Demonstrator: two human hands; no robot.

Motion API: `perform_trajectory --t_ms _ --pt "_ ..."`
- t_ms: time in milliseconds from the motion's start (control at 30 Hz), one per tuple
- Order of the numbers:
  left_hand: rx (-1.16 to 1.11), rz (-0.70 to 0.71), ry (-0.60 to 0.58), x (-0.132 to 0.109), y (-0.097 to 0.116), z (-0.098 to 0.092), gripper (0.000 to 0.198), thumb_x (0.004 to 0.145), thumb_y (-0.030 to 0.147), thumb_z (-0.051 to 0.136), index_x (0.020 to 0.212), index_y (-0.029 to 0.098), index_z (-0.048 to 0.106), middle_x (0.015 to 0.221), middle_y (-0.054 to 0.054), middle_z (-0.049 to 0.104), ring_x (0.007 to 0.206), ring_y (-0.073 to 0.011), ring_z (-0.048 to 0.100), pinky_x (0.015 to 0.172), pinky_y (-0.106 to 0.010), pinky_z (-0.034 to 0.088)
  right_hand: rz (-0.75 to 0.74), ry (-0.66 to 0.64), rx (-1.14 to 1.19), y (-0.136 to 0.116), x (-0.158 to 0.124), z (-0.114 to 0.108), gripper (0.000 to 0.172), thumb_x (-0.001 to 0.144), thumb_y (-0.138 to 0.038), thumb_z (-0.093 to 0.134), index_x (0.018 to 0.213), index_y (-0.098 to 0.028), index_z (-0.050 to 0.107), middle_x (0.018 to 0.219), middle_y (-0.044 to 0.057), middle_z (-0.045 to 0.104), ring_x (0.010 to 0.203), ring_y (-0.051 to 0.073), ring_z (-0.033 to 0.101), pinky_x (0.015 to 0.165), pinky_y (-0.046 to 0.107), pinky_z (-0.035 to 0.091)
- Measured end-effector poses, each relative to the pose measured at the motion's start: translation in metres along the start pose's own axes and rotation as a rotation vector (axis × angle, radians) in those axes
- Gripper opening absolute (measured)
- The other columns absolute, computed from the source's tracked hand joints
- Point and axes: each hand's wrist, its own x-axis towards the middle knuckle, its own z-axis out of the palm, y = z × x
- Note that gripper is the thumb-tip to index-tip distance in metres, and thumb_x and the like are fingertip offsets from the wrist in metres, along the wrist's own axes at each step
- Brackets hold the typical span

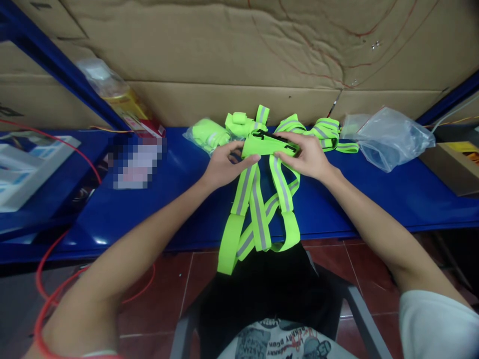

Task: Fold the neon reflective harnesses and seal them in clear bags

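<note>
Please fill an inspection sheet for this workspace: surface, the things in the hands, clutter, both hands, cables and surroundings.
Surface: blue table, glossy, against a cardboard wall.
Job's things: neon green reflective strap vest with grey stripes; its folded top with a black buckle is held above the table, the straps hang over the front edge.
Clutter: rolled green vests, one bagged green bundle, another loose strap vest, clear plastic bag, wrapped packet, white tray at left, cardboard box at right.
Grippers: left hand and right hand both grip the folded top.
Cables: red cable loops from the left table to the floor.
Surroundings: blue rack posts, red tiled floor, grey chair frame.
</note>
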Motion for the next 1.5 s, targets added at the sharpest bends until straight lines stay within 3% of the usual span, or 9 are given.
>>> perform_trajectory --t_ms 100,200,433,500,700,933,1033,1233,1500 --pt "0.057 0.028 0.113 0.002 -0.008 -0.001 0.06 0.078 0.064 0.09 0.119 0.021 0.078 0.107 -0.008 0.078 0.08 -0.0161 0.069 0.065 -0.027 0.055 0.0 -0.054 0.012 -0.004 -0.002 0.003 0.06 0.099 -0.06 0.066 0.144 -0.02 0.073 0.139 0.012 0.077 0.12 0.033 0.077 0.11 0.048 0.058" --pt "-0.001 0.044 0.007 0.004 -0.015 -0.005 0.069 0.082 0.065 0.086 0.134 0.022 0.072 0.105 -0.006 0.077 0.071 -0.0146 0.065 0.063 -0.028 0.053 -0.008 -0.066 0.027 -0.004 -0.004 0.007 0.063 0.099 -0.064 0.068 0.145 -0.021 0.072 0.143 0.012 0.075 0.124 0.033 0.075 0.11 0.046 0.058" --pt "0.159 0.235 -0.007 0.008 -0.023 -0.014 0.051 0.087 0.065 0.082 0.112 0.021 0.075 0.083 -0.002 0.071 0.066 -0.0148 0.061 0.061 -0.027 0.051 0.048 0.08 0.172 0.017 -0.005 0.022 0.086 0.079 -0.078 0.083 0.141 -0.02 0.073 0.113 0.009 0.083 0.1 0.031 0.078 0.087 0.042 0.062" --pt "0.192 0.293 0.002 0.007 -0.022 -0.016 0.051 0.088 0.065 0.082 0.112 0.02 0.075 0.087 -0.004 0.073 0.067 -0.0149 0.062 0.059 -0.026 0.051 0.032 0.099 0.179 0.019 -0.005 0.025 0.079 0.079 -0.079 0.083 0.131 -0.02 0.078 0.112 0.009 0.083 0.095 0.03 0.078 0.084 0.041 0.062" --pt "0.351 0.464 -0.128 0.002 -0.014 -0.023 0.055 0.106 0.055 0.063 0.153 0.027 0.063 0.134 -0.013 0.071 0.104 -0.0223 0.071 0.07 -0.027 0.06 -0.106 -0.021 0.075 0.01 -0.005 0.021 0.058 0.1 -0.07 0.066 0.125 -0.021 0.082 0.114 0.01 0.084 0.095 0.028 0.079 0.087 0.04 0.06" --pt "0.282 0.571 -0.058 0.006 -0.034 -0.018 0.04 0.102 0.046 0.074 0.139 0.031 0.077 0.113 -0.006 0.078 0.084 -0.013 0.071 0.066 -0.022 0.059 -0.044 -0.109 -0.155 0.008 -0.007 0.015 0.064 0.098 -0.068 0.07 0.142 -0.023 0.075 0.122 0.01 0.083 0.097 0.031 0.079 0.083 0.038 0.056" --pt "0.284 0.581 -0.013 0.007 -0.037 -0.014 0.034 0.101 0.044 0.077 0.132 0.03 0.081 0.109 -0.006 0.08 0.082 -0.013 0.072 0.069 -0.024 0.058 -0.009 -0.156 -0.242 0.005 -0.006 0.011 0.063 0.095 -0.067 0.073 0.138 -0.021 0.078 0.107 0.01 0.084 0.092 0.032 0.077 0.075 0.037 0.051" --pt "0.209 0.544 0.018 0.01 -0.041 -0.007 0.023 0.099 0.047 0.077 0.108 0.029 0.088 0.106 -0.006 0.081 0.085 -0.0161 0.075 0.075 -0.031 0.06 -0.125 -0.275 -0.082 0.01 -0.003 0.004 0.047 0.102 -0.056 0.067 0.126 -0.02 0.084 0.112 0.013 0.077 0.085 0.025 0.07 0.074 0.037 0.051" --pt "0.256 0.424 -0.267 0.018 -0.04 -0.026 0.024 0.093 0.048 0.081 0.108 0.031 0.089 0.117 -0.007 0.079 0.103 -0.021 0.076 0.091 -0.036 0.061 -0.024 -0.341 0.152 0.011 -0.005 0.001 0.052 0.091 -0.067 0.078 0.117 -0.023 0.087 0.114 0.01 0.076 0.069 0.016 0.063 0.068 0.034 0.049"
